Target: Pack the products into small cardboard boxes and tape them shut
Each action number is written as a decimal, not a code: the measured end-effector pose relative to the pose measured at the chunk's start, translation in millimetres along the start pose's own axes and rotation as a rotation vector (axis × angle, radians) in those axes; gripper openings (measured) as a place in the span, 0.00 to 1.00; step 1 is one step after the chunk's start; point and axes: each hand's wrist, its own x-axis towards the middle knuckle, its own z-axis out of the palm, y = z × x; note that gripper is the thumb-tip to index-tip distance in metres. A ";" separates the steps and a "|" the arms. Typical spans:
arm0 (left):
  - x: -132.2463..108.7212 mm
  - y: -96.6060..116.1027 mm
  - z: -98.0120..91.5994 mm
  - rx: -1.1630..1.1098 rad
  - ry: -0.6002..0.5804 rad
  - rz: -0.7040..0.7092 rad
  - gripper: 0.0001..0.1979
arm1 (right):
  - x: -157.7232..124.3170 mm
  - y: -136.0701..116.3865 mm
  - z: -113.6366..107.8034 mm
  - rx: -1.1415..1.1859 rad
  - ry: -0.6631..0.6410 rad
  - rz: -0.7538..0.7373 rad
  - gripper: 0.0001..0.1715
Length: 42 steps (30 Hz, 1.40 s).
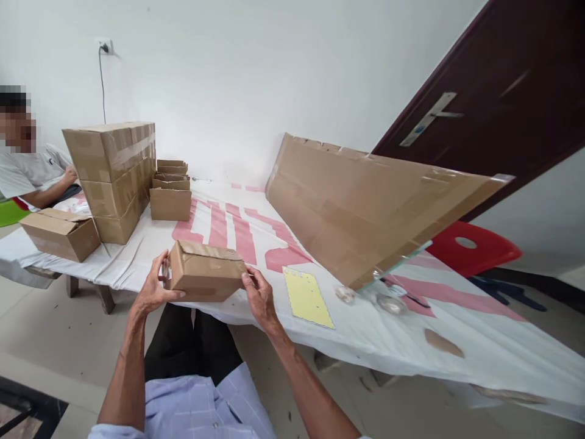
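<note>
We've got left fingers [158, 264] and right fingers [258, 276] clamped on opposite ends of the carton [208, 271], long axis left-right between them, neither nearer, at the near edge of the bench [365, 341]

No legible text, only pink shapes [218, 225] on white sheeting [365, 341].

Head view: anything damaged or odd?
Large cardboard piece right of the held box: ragged top edge, looks torn. Also an irregular brown patch interrupts the white tablecloth; can't tell if hole or scrap.
</note>
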 end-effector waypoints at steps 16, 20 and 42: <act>-13.7 48.3 24.7 0.175 0.035 0.202 0.52 | 9.3 -9.4 -23.5 -0.096 0.142 -0.041 0.33; -11.9 55.5 34.4 0.213 0.052 0.274 0.51 | 7.5 -66.0 -26.7 -0.280 0.195 -0.410 0.22; -20.5 79.1 73.7 0.371 0.138 0.326 0.52 | -6.1 -148.7 0.9 -0.948 -0.343 -1.120 0.09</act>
